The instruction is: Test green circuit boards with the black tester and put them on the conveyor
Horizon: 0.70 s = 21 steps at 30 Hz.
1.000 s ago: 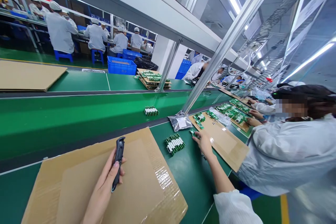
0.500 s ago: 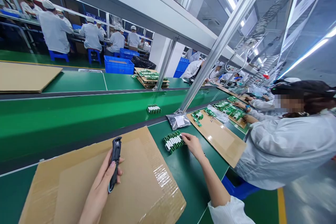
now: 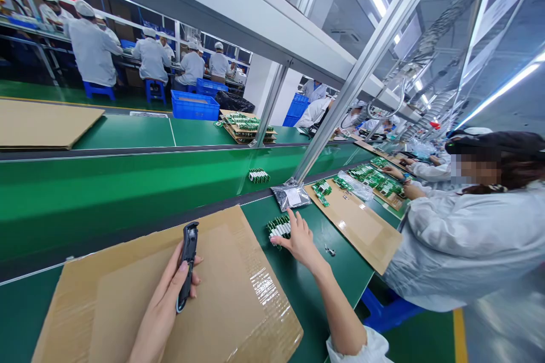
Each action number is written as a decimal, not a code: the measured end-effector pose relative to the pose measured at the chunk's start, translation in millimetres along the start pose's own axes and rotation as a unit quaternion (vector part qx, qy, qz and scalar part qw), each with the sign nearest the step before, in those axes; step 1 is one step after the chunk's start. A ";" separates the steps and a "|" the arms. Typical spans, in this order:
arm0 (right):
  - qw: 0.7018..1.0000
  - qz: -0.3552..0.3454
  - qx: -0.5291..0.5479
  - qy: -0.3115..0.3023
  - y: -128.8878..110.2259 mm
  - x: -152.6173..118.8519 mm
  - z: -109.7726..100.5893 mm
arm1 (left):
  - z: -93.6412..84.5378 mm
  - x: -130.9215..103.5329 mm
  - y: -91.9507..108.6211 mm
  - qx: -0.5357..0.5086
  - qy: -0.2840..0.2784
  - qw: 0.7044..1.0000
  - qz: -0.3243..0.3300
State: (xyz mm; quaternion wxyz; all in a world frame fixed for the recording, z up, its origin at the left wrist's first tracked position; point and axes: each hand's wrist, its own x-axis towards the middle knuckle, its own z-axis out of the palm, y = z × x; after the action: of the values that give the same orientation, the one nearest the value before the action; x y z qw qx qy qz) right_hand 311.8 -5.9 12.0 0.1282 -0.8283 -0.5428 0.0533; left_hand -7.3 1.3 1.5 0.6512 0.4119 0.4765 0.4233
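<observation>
My left hand [image 3: 164, 295] is closed around a black plastic housing [image 3: 187, 266] shaped like a hair clipper, held upright above the cardboard sheet [image 3: 230, 306]. On the green bench to the right stands a row of small green circuit boards [image 3: 279, 227] with white parts. My right hand [image 3: 300, 241] reaches over the right side of this row, thumb and fingers spread apart. Its thumb is at the row's near edge; whether it touches the boards I cannot tell. Part of the row is hidden behind the hand. A small dark metallic part [image 3: 330, 250] lies right of my wrist.
A silver bag [image 3: 292, 197] with a white label lies beyond the boards, by a metal post [image 3: 336, 96]. Another board row [image 3: 259, 176] sits on the green belt [image 3: 128, 181]. At right, a co-worker [image 3: 468, 232] sits beside a cardboard sheet [image 3: 361, 232] with boards.
My right hand has shifted from a pinch at the row's right end to a spread pose over it. The board row on the belt has moved slightly right. My left hand stays still.
</observation>
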 end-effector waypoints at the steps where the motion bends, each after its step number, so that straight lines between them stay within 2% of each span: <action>1: 1.000 -0.003 -0.011 -0.012 -3.0 -0.1 1.5 | 0.2 0.2 0.2 0.000 0.001 1.000 0.000; 6: 0.999 0.009 -0.020 -0.035 -17.9 -2.2 9.3 | 0.4 0.8 0.7 -0.002 -0.005 1.000 -0.002; 10: 1.000 -0.015 0.001 0.017 -19.0 -7.2 19.2 | 1.3 -0.6 2.4 -0.005 0.000 1.000 -0.009; 13: 0.994 -0.025 0.054 0.092 -2.8 -2.6 19.9 | 2.1 -1.6 3.2 -0.006 0.006 1.000 -0.006; 16: 0.984 0.027 0.093 0.146 24.7 12.6 11.5 | 2.1 -1.6 2.6 -0.012 0.007 1.000 -0.001; 18: 0.984 0.064 0.100 0.134 42.3 24.4 4.9 | 2.0 -1.0 2.2 -0.011 0.004 1.000 -0.004; 21: 0.985 0.078 0.124 0.087 58.4 37.4 -0.2 | 1.8 -0.3 2.1 -0.005 0.000 1.000 -0.010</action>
State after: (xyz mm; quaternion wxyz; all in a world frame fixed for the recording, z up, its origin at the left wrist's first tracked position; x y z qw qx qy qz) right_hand 378.7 6.2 -1.7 0.2717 -0.8473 -0.4526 0.0577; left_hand -6.0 1.4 4.0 0.6575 0.4042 0.4784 0.4188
